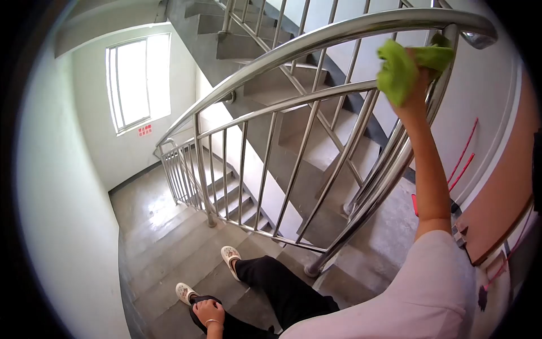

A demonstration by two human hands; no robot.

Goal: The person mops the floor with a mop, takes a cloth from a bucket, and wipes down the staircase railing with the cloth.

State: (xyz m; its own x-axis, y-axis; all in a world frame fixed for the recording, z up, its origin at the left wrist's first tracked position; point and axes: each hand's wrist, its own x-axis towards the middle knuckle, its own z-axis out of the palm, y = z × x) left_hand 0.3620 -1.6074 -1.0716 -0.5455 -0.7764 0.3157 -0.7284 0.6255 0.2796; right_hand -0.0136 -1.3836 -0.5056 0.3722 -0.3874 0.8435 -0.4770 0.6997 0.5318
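My right hand [416, 93] is closed on a bright green cloth [397, 73], up at the metal post [449, 70] near the upper end of the stair railing. The cloth lies against the post, just below the curved handrail [361, 25], and covers most of the fingers. Down at the bottom of the view, my left hand [209, 312] rests on my knee, on the black trousers. Its fingers are bent over the knee, and nothing shows in them. A bracelet circles that wrist.
Concrete steps [186, 257] lead down to a landing below a window [138, 82]. Another flight [271, 85] rises behind the railing bars. Red sticks [463, 169] and a brown door [497, 203] are at the right. My feet stand on the steps.
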